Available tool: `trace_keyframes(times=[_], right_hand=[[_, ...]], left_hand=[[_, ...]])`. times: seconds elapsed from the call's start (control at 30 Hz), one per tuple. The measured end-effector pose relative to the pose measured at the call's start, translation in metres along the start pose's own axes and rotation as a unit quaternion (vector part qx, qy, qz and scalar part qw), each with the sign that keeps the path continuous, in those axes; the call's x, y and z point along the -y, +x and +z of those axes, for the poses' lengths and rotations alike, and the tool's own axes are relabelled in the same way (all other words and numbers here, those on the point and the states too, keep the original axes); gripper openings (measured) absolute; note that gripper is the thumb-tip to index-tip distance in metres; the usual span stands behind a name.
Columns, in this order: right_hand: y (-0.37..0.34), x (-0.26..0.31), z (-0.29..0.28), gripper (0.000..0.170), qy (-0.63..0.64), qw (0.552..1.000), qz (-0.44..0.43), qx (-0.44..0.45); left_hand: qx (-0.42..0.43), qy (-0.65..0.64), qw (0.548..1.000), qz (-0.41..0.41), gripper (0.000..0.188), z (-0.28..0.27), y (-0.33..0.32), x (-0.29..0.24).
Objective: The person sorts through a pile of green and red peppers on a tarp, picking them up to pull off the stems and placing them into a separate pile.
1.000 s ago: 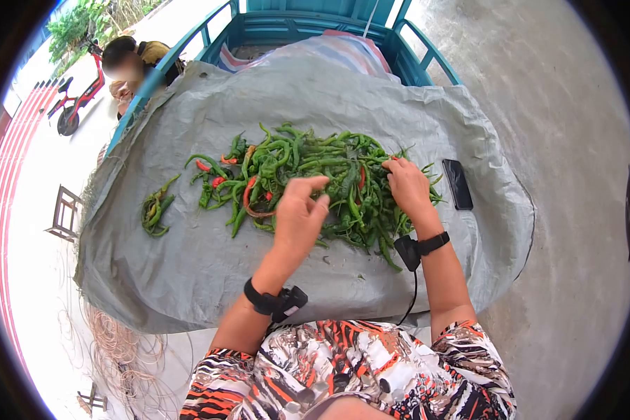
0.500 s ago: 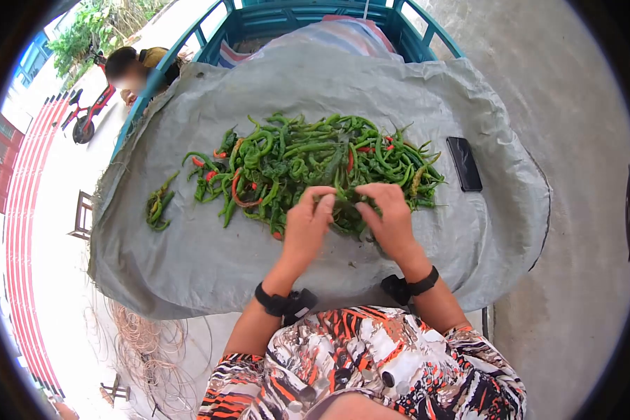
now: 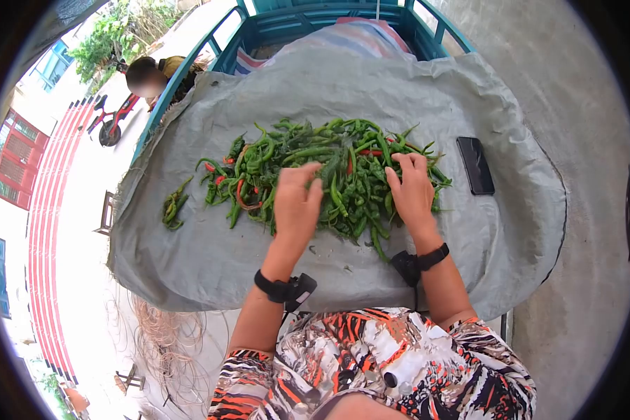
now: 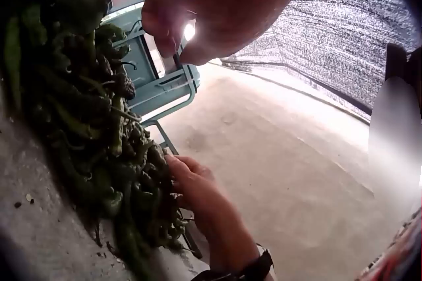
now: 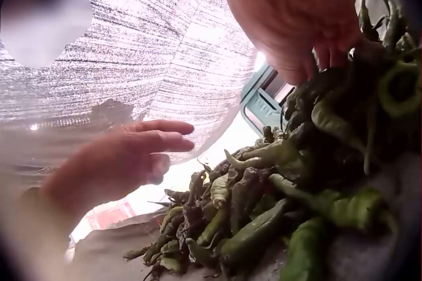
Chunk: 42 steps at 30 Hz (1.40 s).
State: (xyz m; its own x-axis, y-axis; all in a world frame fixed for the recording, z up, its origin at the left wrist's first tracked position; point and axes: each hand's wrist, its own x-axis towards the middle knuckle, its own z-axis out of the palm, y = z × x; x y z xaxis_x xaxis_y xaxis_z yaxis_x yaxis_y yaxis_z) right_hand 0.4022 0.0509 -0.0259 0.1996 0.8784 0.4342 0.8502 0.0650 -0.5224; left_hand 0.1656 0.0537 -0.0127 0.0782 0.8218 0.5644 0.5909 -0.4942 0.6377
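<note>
A heap of green chili peppers (image 3: 308,150), with a few red ones (image 3: 242,196) among them, lies on a grey woven sheet (image 3: 224,269). My left hand (image 3: 297,206) hovers over the front left of the heap, blurred by motion. In the right wrist view that left hand (image 5: 125,156) has its fingers stretched loosely, with nothing between them. My right hand (image 3: 413,192) is at the heap's right side, thumb and fingers apart. Its fingertips reach down onto the peppers in the right wrist view, where the palm (image 5: 297,17) fills the top.
A small separate bunch of peppers (image 3: 176,207) lies left of the heap. To the right is a black phone (image 3: 475,165). Behind the sheet stand a teal cart bed (image 3: 315,26) and a striped cloth (image 3: 343,38). Beyond the cart's left rail, a person (image 3: 168,77) bends down.
Both hands came together at the heap's front half a second ago, then parted: the left moved left and up, the right moved right and back onto the heap. The head view has shifted slightly.
</note>
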Motion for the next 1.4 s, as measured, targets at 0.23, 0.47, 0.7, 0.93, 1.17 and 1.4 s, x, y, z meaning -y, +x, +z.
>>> trace_keyframes(times=[0.23,0.47,0.7,0.93,1.17,1.4], right_hand=[[0.002,-0.008,0.0,0.022,0.034,0.998,0.003,0.047],[0.004,-0.014,-0.001,0.02,0.244,0.967,0.078,-0.008],[0.02,0.03,-0.021,0.015,0.43,0.896,0.07,-0.08],[0.018,0.062,-0.015,0.039,0.266,0.958,-0.096,0.041],[-0.011,0.012,-0.004,0.031,-0.043,0.996,-0.048,0.057],[-0.018,0.045,-0.027,0.021,0.069,0.987,-0.131,-0.058]], left_hand=[[0.123,0.17,0.973,-0.093,0.038,0.039,0.004,0.0],[0.008,-0.036,0.984,-0.172,0.04,0.019,-0.006,-0.006],[-0.007,-0.281,0.919,-0.277,0.038,-0.013,-0.013,-0.013],[-0.106,-0.282,0.928,-0.217,0.038,-0.034,0.029,-0.011],[-0.017,-0.231,0.955,-0.183,0.034,-0.014,0.013,0.005],[0.165,-0.342,0.89,-0.252,0.044,0.012,-0.004,-0.038]])
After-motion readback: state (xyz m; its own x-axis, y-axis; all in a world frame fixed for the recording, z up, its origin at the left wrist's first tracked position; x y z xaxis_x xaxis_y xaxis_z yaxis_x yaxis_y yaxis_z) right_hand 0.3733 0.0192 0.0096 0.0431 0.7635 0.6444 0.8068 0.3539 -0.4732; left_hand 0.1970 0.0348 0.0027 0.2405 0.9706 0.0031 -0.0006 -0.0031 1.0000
